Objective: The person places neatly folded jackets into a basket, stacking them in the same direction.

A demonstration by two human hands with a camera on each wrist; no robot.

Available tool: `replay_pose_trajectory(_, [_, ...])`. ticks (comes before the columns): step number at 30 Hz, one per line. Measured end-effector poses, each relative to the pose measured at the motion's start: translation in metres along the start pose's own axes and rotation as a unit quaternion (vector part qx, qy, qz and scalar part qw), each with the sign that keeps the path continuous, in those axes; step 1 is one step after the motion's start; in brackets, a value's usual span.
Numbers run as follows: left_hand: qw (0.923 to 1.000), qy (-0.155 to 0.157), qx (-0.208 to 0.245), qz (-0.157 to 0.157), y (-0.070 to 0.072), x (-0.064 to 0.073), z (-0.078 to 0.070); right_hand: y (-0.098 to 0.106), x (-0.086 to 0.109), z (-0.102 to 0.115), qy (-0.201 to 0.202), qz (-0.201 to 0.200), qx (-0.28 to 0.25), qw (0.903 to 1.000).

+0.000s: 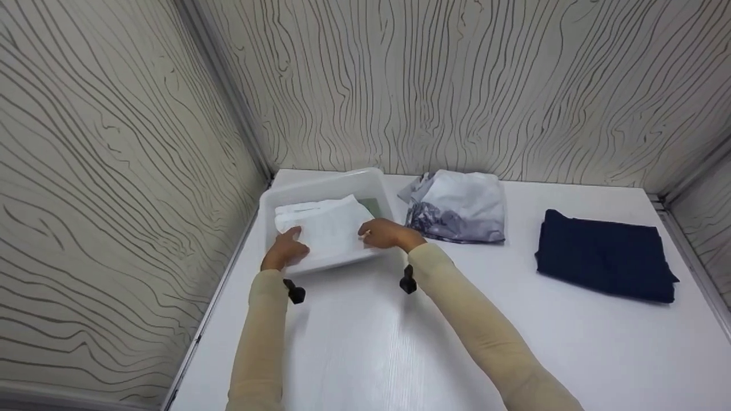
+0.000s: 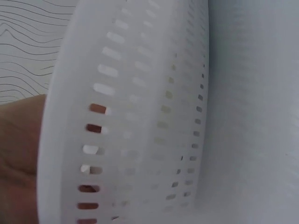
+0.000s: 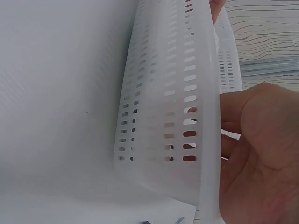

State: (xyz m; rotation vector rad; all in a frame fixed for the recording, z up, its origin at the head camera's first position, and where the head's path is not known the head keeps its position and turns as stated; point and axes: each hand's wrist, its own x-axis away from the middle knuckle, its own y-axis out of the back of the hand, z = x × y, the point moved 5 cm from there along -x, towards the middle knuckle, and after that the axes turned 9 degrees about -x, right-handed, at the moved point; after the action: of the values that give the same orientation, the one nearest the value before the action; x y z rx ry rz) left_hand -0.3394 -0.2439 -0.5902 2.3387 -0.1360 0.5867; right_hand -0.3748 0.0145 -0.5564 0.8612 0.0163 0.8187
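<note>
A folded white cloth (image 1: pixel 328 225) lies inside a white plastic basket (image 1: pixel 357 178) at the back left of the table. My left hand (image 1: pixel 284 249) holds the cloth at its left side, inside the front wall. At the right side my right hand (image 1: pixel 389 234) grips the cloth's edge with curled fingers. Something green (image 1: pixel 372 206) shows beneath the cloth. In both wrist views the slotted basket wall (image 2: pixel 126 140) partly covers the hands; the right hand (image 3: pixel 266 149) appears behind the rim, and the fingertips are largely hidden.
Right of the basket lies a folded white and grey patterned garment (image 1: pixel 462 208). A folded navy garment (image 1: pixel 605 257) sits farther right on the white table (image 1: pixel 365 342). Wood-grain patterned panels (image 1: pixel 457 85) stand behind and to the left.
</note>
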Motion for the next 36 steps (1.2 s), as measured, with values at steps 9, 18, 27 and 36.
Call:
replay_pose_trajectory(9, [0.9933,-0.014,-0.069,-0.091,0.007,0.002,-0.021,0.016,0.018,-0.007,0.057,-0.061,-0.063,0.9945])
replay_pose_trajectory(18, [0.9802,-0.096,-0.061,-0.162,-0.006,0.017,-0.077,0.034,0.047,-0.018,0.103,-0.144,-0.140,0.9742])
replay_pose_trajectory(27, [0.9617,-0.205,0.000,-0.182,-0.030,0.036,-0.138,0.052,0.086,-0.039,0.115,-0.210,-0.187,0.9529])
replay_pose_trajectory(36, [0.9418,-0.279,0.067,-0.175,-0.066,0.048,-0.185,0.069,0.130,-0.074,0.091,-0.270,-0.196,0.9381])
